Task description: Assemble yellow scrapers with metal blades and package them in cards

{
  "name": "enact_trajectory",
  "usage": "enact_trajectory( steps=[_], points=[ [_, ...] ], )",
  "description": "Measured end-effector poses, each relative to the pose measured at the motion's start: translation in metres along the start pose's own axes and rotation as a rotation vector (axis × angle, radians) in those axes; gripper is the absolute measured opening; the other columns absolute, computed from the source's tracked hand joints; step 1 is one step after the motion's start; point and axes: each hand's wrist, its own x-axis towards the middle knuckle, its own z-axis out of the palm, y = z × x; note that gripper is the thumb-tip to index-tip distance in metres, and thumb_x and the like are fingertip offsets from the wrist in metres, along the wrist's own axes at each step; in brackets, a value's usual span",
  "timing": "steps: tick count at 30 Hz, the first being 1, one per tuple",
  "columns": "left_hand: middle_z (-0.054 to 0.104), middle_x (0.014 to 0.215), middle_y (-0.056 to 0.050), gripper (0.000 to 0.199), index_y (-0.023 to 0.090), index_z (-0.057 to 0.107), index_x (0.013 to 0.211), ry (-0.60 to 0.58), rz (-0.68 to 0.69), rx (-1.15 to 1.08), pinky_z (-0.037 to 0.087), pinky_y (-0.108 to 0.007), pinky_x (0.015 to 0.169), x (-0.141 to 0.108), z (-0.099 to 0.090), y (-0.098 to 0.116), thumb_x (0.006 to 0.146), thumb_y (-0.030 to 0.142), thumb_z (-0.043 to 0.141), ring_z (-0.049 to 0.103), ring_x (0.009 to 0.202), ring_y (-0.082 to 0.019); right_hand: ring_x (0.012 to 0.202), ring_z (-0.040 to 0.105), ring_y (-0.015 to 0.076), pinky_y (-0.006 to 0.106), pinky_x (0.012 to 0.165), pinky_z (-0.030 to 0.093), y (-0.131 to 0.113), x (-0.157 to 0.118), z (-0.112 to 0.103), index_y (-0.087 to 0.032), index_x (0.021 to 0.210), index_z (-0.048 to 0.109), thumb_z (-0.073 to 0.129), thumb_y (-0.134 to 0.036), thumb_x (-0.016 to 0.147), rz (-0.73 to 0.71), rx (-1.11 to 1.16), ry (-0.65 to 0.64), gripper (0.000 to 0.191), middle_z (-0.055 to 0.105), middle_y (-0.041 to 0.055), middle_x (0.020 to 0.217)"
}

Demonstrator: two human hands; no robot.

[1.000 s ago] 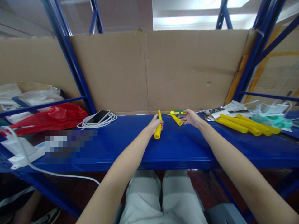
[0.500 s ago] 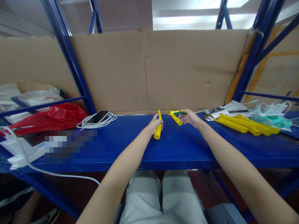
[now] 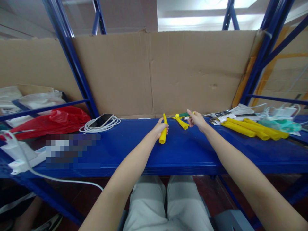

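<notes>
The screwdriver [image 3: 183,114] serves as the reference for all places. It lies across the person's front, shank pointing left, with the right hand [image 3: 196,121] clamped on the rear of its green handle. The left hand [image 3: 159,127], apart from the right, is wrapped around a yellow tube [image 3: 162,138]. This tube is left of the screwdriver and extends nearer the person, its wide end facing the person. A second tube [image 3: 182,123] is located just on the near side of the screwdriver, beside the right hand's fingers; contact with them cannot be determined. Right of the screwdriver, beyond the right hand, a tube pile [image 3: 240,129] rests on the blue shelf [image 3: 183,157]. Well to the left of the screwdriver are a phone [image 3: 103,120] and a coiled white cable [image 3: 116,121]. Behind the screwdriver stands a cardboard panel [image 3: 192,70].
</notes>
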Motion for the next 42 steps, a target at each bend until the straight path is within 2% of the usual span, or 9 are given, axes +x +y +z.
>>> enact_trajectory(
  steps=[6, 9, 13, 17, 21, 29, 32, 36, 42],
  points=[
    [0.046, 0.056, 0.006, 0.065, 0.029, 0.025, 0.138, 0.005, 0.002, 0.002, 0.038, -0.017, 0.043, -0.001, 0.0004, 0.0004, 0.082, 0.003, 0.044, 0.044, 0.042, -0.007, 0.028, 0.042, 0.0094, 0.018, 0.031, 0.029, -0.0018, -0.002, 0.0, -0.016, 0.069, 0.05, 0.04, -0.053, 0.089, 0.113, -0.135, 0.087, 0.044, 0.044, -0.0009, 0.031],
    [0.047, 0.057, 0.006, 0.066, 0.029, 0.024, 0.139, 0.009, -0.002, 0.003, 0.039, -0.017, 0.043, -0.0016, 0.0, 0.0008, 0.082, 0.003, 0.044, 0.045, 0.042, -0.008, 0.029, 0.047, 0.0122, 0.019, 0.031, 0.031, -0.0009, -0.0019, 0.0005, -0.012, 0.086, 0.054, 0.034, -0.052, 0.091, 0.234, -0.116, 0.041, 0.045, 0.049, 0.0012, 0.035],
    [0.047, 0.057, 0.005, 0.066, 0.029, 0.023, 0.139, 0.011, -0.003, 0.0, 0.039, -0.017, 0.044, -0.0026, -0.0004, 0.0014, 0.081, 0.002, 0.043, 0.045, 0.043, -0.008, 0.037, 0.056, 0.016, 0.022, 0.037, 0.041, 0.001, -0.0011, 0.0002, -0.014, 0.113, 0.042, 0.032, -0.046, 0.094, 0.286, 0.028, -0.075, 0.039, 0.059, 0.0012, 0.047],
    [0.046, 0.058, 0.006, 0.067, 0.028, 0.022, 0.138, 0.025, -0.004, -0.008, 0.037, -0.016, 0.043, -0.0032, -0.0007, 0.002, 0.08, 0.0, 0.043, 0.044, 0.042, -0.007, 0.041, 0.058, 0.0163, 0.023, 0.04, 0.043, -0.0011, -0.0008, -0.0018, -0.016, 0.105, 0.044, 0.035, -0.03, 0.092, 0.311, 0.158, -0.234, 0.021, 0.058, -0.0002, 0.052],
    [0.046, 0.058, 0.006, 0.067, 0.029, 0.022, 0.138, 0.029, -0.006, 0.001, 0.037, -0.016, 0.043, -0.0044, -0.0008, 0.003, 0.081, 0.0, 0.042, 0.043, 0.042, -0.007, 0.04, 0.057, 0.0153, 0.023, 0.04, 0.042, -0.0026, -0.001, -0.0022, -0.015, 0.097, 0.045, 0.033, -0.019, 0.09, 0.312, 0.164, -0.23, 0.015, 0.056, -0.0013, 0.049],
    [0.046, 0.058, 0.006, 0.068, 0.029, 0.021, 0.139, 0.019, 0.001, 0.019, 0.039, -0.017, 0.044, -0.0043, -0.0008, 0.0026, 0.081, 0.001, 0.043, 0.045, 0.043, -0.007, 0.035, 0.054, 0.0146, 0.02, 0.036, 0.038, 0.0013, -0.0036, -0.0003, -0.012, 0.095, 0.05, 0.036, -0.052, 0.091, 0.279, -0.061, -0.065, 0.043, 0.052, 0.0007, 0.04],
    [0.046, 0.058, 0.006, 0.069, 0.029, 0.02, 0.139, 0.018, -0.001, 0.025, 0.039, -0.017, 0.045, -0.0033, -0.0007, 0.0023, 0.081, 0.001, 0.043, 0.044, 0.042, -0.007, 0.037, 0.057, 0.0146, 0.02, 0.037, 0.039, 0.0003, -0.0041, -0.0005, -0.015, 0.104, 0.046, 0.039, -0.051, 0.091, 0.251, -0.007, -0.118, 0.039, 0.058, 0.0006, 0.047],
    [0.047, 0.058, 0.006, 0.07, 0.028, 0.02, 0.139, 0.032, -0.01, 0.016, 0.038, -0.017, 0.044, -0.004, -0.0012, 0.0033, 0.08, 0.0, 0.042, 0.044, 0.042, -0.007, 0.041, 0.059, 0.0151, 0.021, 0.039, 0.042, 0.001, -0.0033, -0.0012, -0.017, 0.102, 0.044, 0.047, -0.034, 0.09, 0.216, 0.064, -0.242, 0.021, 0.06, -0.0011, 0.051],
    [0.046, 0.059, 0.006, 0.068, 0.029, 0.022, 0.139, 0.023, -0.007, 0.016, 0.037, -0.017, 0.044, -0.0022, -0.0014, 0.0016, 0.081, 0.001, 0.043, 0.045, 0.043, -0.007, 0.035, 0.056, 0.0152, 0.02, 0.036, 0.04, 0.001, -0.0036, -0.0009, -0.016, 0.1, 0.044, 0.04, -0.043, 0.092, 0.207, -0.054, -0.138, 0.028, 0.053, -0.0022, 0.041]
  ],
)
